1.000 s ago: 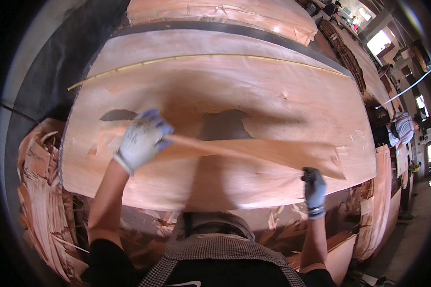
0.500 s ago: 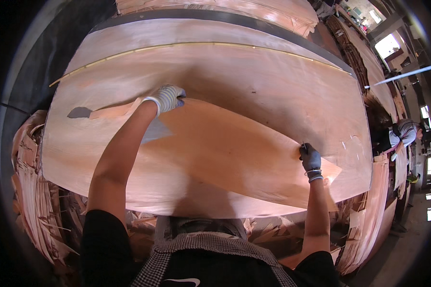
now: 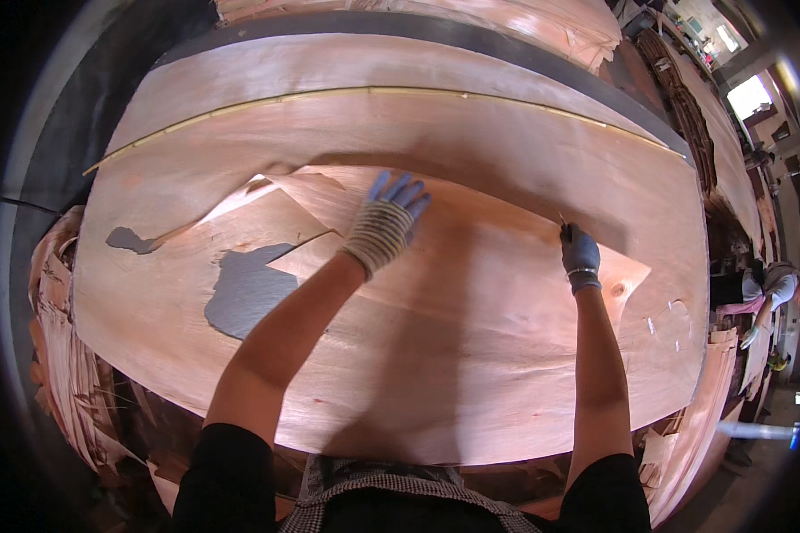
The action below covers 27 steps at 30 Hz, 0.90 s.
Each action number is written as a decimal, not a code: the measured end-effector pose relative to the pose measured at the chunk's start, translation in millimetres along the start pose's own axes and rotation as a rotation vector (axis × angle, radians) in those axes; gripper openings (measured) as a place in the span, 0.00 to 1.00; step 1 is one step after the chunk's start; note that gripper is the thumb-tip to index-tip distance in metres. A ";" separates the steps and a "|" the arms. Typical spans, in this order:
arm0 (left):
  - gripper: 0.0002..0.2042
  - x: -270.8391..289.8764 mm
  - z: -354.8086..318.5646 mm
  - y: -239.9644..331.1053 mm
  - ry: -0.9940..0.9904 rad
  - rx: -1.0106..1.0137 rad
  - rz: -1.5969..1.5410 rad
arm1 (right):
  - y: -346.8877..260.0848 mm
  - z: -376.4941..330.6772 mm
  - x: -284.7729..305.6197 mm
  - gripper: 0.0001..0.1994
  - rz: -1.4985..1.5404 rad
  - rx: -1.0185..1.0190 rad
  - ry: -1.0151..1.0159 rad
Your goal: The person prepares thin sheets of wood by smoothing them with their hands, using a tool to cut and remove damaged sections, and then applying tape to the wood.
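Note:
A loose piece of thin wood veneer lies over a large veneer sheet, its far edge slightly raised. My left hand, in a striped glove with pale bluish fingers, rests on the loose piece with its fingers spread. Near that piece's right end, my right hand in a dark grey glove is closed around a small, thin, pointed tool. Only the tool's tip shows above the fingers. Left of my left hand, a ragged hole in the sheet shows grey beneath, beside a curled veneer strip.
A long thin bamboo strip lies across the far part of the sheet. Stacked veneer stands beyond the table, with torn veneer at the left. Another person is at the far right. A smaller grey hole is at the left.
My left hand has let go of the loose veneer's far edge and moved right and nearer, onto its surface, fingers spreading. The piece has settled flatter. My right hand has shifted slightly farther away.

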<state>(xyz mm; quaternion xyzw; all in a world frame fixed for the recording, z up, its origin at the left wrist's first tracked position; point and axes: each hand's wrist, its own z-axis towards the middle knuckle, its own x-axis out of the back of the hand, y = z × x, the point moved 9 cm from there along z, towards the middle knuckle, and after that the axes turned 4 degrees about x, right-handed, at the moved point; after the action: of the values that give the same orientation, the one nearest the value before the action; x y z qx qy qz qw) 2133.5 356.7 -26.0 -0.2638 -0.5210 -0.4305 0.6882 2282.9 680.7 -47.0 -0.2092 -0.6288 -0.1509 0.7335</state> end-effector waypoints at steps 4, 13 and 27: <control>0.20 -54.3 13.3 14.8 0.017 0.123 -0.128 | -11.8 25.9 13.1 0.09 0.017 0.038 0.196; 0.19 -60.6 -12.1 -119.8 0.250 0.494 -0.093 | -169.5 -20.5 -49.5 0.11 0.371 0.204 -0.225; 0.26 -55.9 -6.4 -115.8 0.174 0.646 -0.107 | -277.3 -1.6 -89.8 0.12 -0.024 0.339 -0.541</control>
<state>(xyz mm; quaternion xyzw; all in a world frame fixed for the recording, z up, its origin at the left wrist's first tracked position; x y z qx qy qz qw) 2031.3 312.5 -90.7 0.0331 -0.5829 -0.2996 0.7546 2135.3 435.7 -103.3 -0.1093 -0.8196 0.0086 0.5623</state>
